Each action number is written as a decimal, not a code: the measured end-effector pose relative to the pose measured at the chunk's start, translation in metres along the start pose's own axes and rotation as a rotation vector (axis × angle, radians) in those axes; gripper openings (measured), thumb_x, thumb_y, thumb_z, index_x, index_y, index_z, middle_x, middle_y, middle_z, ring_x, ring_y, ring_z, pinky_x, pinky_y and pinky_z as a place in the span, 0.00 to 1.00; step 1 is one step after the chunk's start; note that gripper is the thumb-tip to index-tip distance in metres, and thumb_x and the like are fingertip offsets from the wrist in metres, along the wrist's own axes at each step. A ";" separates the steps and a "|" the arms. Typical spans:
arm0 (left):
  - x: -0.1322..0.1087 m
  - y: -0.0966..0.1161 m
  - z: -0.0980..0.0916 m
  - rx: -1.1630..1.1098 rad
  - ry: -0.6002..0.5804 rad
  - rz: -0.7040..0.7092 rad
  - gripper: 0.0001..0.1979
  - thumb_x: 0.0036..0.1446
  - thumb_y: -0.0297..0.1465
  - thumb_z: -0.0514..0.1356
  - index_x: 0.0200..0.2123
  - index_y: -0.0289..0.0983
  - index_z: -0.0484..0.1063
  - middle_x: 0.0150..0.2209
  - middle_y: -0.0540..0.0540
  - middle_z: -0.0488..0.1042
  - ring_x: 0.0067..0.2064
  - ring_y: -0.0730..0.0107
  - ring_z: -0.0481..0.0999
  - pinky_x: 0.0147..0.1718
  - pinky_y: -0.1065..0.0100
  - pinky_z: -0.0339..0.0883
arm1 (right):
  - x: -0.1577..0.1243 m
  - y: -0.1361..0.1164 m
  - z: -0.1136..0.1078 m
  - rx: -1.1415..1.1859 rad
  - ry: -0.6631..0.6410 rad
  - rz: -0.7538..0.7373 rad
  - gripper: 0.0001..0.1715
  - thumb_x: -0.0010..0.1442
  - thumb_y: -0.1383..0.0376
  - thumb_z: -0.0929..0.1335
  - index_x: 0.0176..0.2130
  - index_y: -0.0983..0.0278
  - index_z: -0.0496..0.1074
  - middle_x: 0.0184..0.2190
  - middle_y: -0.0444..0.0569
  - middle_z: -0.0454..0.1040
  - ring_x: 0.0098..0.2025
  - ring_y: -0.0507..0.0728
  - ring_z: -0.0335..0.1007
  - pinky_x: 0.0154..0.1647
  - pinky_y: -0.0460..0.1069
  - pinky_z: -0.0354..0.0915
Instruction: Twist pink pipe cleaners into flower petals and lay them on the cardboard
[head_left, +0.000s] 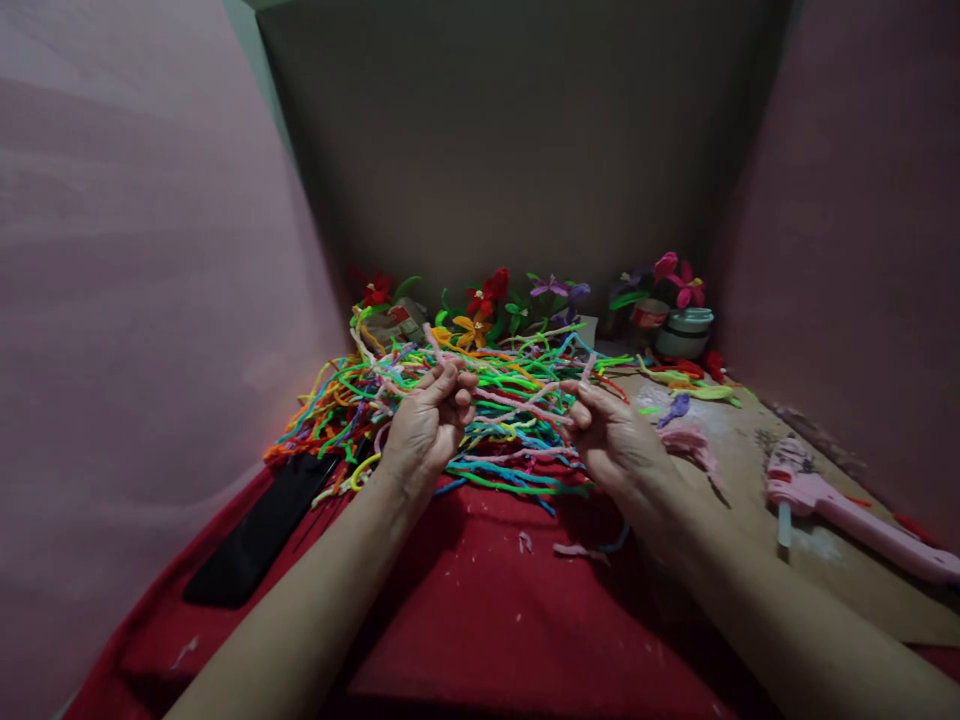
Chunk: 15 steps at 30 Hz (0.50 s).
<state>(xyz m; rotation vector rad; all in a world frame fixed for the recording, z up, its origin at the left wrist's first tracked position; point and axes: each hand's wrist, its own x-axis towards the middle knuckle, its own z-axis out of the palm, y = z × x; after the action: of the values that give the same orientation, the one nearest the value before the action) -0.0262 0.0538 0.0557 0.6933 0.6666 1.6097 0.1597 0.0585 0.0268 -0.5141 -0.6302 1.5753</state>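
"What are the hands holding?"

"The left hand (427, 425) is curled shut on one end of a pink fuzzy wire (517, 405). The right hand (611, 440) pinches the other end with its fingertips. The wire runs from hand to hand, just over the near edge of the big pile of fuzzy wires (510, 375)."

"What's in the pile?"

"Lots of colors: green, orange, blue, yellow and pink, all mixed up. The pile lies on a red cloth (465, 600) that reaches out in front of it."

"What's around the pile?"

"Behind it stand little flowers (487, 295), red, orange and purple. Behind it and to the right there is a small jar (686, 332). To the left of the pile, touching its edge, lies a flat black thing (255, 535). I can't tell what it is. Well off to the right of the pile, a pink glue gun (825, 500) lies on a brown board (750, 470)."
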 end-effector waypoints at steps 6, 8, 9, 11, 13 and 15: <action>0.002 0.000 -0.007 0.039 0.001 0.005 0.03 0.53 0.26 0.59 0.30 0.32 0.72 0.20 0.49 0.71 0.17 0.81 0.67 0.13 0.81 0.58 | 0.002 -0.004 0.002 0.059 0.092 0.080 0.01 0.48 0.72 0.68 0.25 0.67 0.71 0.10 0.36 0.57 0.14 0.45 0.52 0.15 0.40 0.54; 0.001 0.001 -0.007 0.054 -0.002 0.009 0.05 0.54 0.27 0.58 0.29 0.32 0.72 0.18 0.51 0.70 0.15 0.82 0.64 0.11 0.80 0.56 | 0.001 -0.006 0.004 0.067 0.093 0.065 0.03 0.49 0.72 0.67 0.25 0.68 0.71 0.10 0.36 0.57 0.14 0.44 0.52 0.16 0.40 0.55; 0.000 0.001 -0.007 0.062 -0.004 0.010 0.06 0.54 0.28 0.57 0.29 0.32 0.72 0.18 0.51 0.69 0.14 0.82 0.63 0.10 0.80 0.56 | 0.000 -0.008 0.005 0.077 0.076 0.061 0.03 0.50 0.73 0.67 0.26 0.68 0.71 0.10 0.36 0.57 0.14 0.45 0.53 0.17 0.40 0.56; -0.001 0.002 -0.005 0.075 -0.008 0.013 0.06 0.54 0.28 0.57 0.28 0.31 0.71 0.19 0.50 0.70 0.15 0.82 0.63 0.10 0.79 0.56 | -0.001 -0.010 0.006 0.102 0.018 0.060 0.04 0.52 0.71 0.66 0.29 0.68 0.71 0.09 0.36 0.56 0.15 0.46 0.56 0.20 0.41 0.59; -0.002 0.002 -0.004 0.091 -0.011 0.022 0.04 0.52 0.27 0.59 0.28 0.31 0.72 0.22 0.49 0.72 0.16 0.82 0.64 0.11 0.79 0.57 | -0.002 -0.013 0.005 0.120 -0.044 0.058 0.04 0.54 0.69 0.66 0.32 0.68 0.71 0.09 0.35 0.54 0.16 0.47 0.58 0.22 0.42 0.61; -0.004 0.002 -0.003 0.106 -0.009 0.043 0.03 0.48 0.26 0.62 0.28 0.31 0.72 0.24 0.49 0.73 0.17 0.82 0.66 0.13 0.79 0.59 | -0.003 -0.014 0.003 0.126 -0.075 0.065 0.06 0.55 0.68 0.66 0.35 0.66 0.70 0.09 0.34 0.53 0.14 0.46 0.55 0.20 0.42 0.59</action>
<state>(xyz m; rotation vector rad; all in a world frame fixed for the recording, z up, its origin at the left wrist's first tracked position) -0.0291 0.0500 0.0547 0.7969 0.7382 1.6187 0.1683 0.0563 0.0377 -0.3859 -0.5712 1.6904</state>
